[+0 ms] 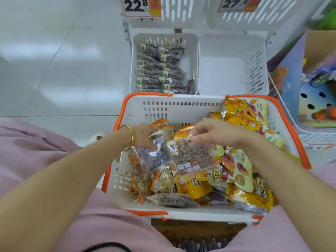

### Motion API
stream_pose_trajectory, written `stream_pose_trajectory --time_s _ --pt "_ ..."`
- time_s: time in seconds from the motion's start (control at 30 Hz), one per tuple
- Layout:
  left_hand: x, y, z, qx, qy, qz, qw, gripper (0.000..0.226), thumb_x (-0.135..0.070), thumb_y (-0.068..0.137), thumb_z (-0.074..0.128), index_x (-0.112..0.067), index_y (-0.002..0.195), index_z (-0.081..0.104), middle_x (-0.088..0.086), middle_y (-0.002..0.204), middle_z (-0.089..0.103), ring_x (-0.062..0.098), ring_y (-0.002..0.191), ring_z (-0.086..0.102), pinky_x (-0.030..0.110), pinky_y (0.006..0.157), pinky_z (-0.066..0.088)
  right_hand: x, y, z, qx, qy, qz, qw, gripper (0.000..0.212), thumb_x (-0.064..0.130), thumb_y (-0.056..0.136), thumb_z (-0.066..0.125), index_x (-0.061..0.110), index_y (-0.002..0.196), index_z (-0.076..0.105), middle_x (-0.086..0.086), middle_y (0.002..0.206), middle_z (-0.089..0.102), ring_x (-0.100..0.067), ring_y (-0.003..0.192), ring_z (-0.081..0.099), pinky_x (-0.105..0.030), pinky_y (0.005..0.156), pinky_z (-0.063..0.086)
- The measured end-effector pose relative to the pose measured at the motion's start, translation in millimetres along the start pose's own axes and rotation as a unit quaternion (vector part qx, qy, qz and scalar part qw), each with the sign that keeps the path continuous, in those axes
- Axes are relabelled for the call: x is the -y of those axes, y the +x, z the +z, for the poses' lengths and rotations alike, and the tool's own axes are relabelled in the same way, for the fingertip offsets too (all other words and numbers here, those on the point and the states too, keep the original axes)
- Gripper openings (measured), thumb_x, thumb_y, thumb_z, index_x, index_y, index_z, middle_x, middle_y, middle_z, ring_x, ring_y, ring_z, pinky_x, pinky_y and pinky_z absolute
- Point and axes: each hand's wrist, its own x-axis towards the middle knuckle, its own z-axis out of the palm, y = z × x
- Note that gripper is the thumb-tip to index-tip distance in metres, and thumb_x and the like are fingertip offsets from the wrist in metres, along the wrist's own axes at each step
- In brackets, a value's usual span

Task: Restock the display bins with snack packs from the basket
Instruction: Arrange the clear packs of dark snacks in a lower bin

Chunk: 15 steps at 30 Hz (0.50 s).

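White shiny floor tiles (54, 60) are seen under a rack of white plastic display bins. Both arms are stretched forward and down into a white plastic basket with an orange rim (174, 108), which is set right in front of the bins.

The left hand (143, 135), with a thin gold bangle (130, 137) on its wrist, is closed on the top of a clear snack pack of dark pieces (154, 157). The right hand (214, 131) is bent at the wrist, and its fingers and thumb are pinched on the top edge of a clear snack pack of brown nuts (192, 157). These two packs are held side by side, touching, just above the pile in the basket.

Four bins can be counted, two low and two high. The lower left bin (164, 34) is packed with rows of clear packs of dark snacks (160, 77). The lower right bin (231, 70) is set just beside it. One price tag is hung on each upper bin, so two tags are seen: the left price tag (138, 6) is marked 22.8, and the right price tag (236, 4) is blurred.

Many packs are heaped in the basket. Yellow and orange bags (241, 117) are piled on the right, and small clear packs with orange edges (143, 179) are piled on the left.
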Motion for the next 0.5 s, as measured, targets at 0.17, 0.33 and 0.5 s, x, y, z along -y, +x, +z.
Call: stream_pose_trajectory --time_s 0.17,0.33,0.5 --pt "-16.7 -17.0 -40.8 -0.103 -0.082 0.076 0.988 0.034 -0.014 0.078 0.073 -0.017 0.074 0.040 -0.001 0.079 0.046 0.019 0.076 0.045 0.027 0.060 0.035 -10.7 1.1 -11.3 -0.081 0.177 0.004 0.981 0.024 0.026 0.090 0.061 0.003 0.094 0.068 0.002 0.075 0.071 -0.017 0.069 0.054 -0.025 0.064 0.042" --pt "-26.0 -21.6 -63.7 -0.242 -0.282 0.178 0.911 0.040 0.007 0.072 0.072 -0.022 0.071 0.044 0.007 0.078 0.052 0.025 0.078 0.057 0.039 0.073 0.049 -16.5 4.4 -23.4 -0.146 0.466 -0.004 0.873 0.018 0.022 0.086 0.060 0.005 0.089 0.066 -0.006 0.079 0.072 -0.019 0.075 0.064 -0.029 0.068 0.053" --pt "-46.2 -18.1 -53.6 -0.332 -0.305 0.271 0.850 0.037 0.010 0.072 0.070 -0.021 0.078 0.051 -0.004 0.080 0.053 0.002 0.072 0.052 0.030 0.072 0.049 -16.7 4.6 -19.6 -0.029 0.636 -0.037 0.771 0.037 0.040 0.076 0.061 0.013 0.098 0.073 -0.012 0.109 0.070 -0.027 0.098 0.068 -0.043 0.077 0.057"
